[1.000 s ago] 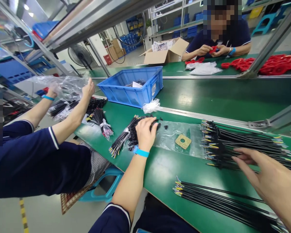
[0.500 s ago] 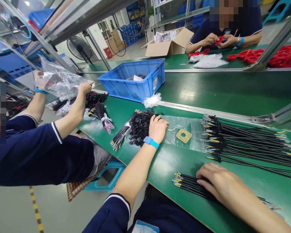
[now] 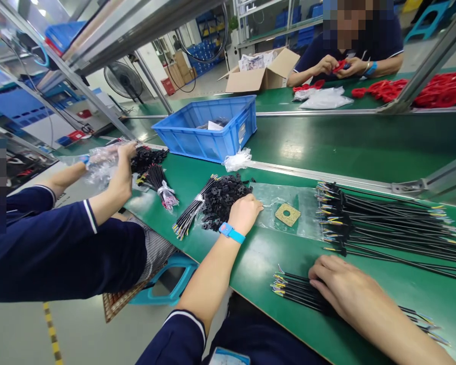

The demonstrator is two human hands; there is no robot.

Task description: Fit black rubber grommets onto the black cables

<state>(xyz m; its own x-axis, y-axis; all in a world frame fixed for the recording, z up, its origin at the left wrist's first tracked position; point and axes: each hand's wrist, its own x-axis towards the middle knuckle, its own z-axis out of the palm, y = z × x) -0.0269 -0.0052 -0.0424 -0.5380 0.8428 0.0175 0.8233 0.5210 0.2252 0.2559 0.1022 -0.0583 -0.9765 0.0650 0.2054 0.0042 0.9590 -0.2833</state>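
My left hand (image 3: pixel 245 210) is closed, fingertips pinched together over the edge of a clear plastic bag (image 3: pixel 307 203); what they hold is hidden. Right beside it lies a heap of small black plastic parts (image 3: pixel 224 197). A tan square pad with a round hole (image 3: pixel 292 215) rests on the bag. My right hand (image 3: pixel 344 281) curls over a row of black cables (image 3: pixel 296 291) with stripped, coloured wire ends. Farther back on the right, more black cables (image 3: pixel 387 213) lie side by side, several with black parts near their left ends.
A tied cable bundle (image 3: pixel 190 213) lies left of the heap. Behind stands a blue crate (image 3: pixel 205 137), with crumpled white plastic (image 3: pixel 237 159) at its corner. At left a co-worker's arm (image 3: pixel 110 203) handles clear plastic; another person across handles red parts (image 3: pixel 387 91).
My left hand has drawn back from the heap toward me, its spread fingers now pinched together. My right hand stays on the cables. The left co-worker has lowered the clear plastic.
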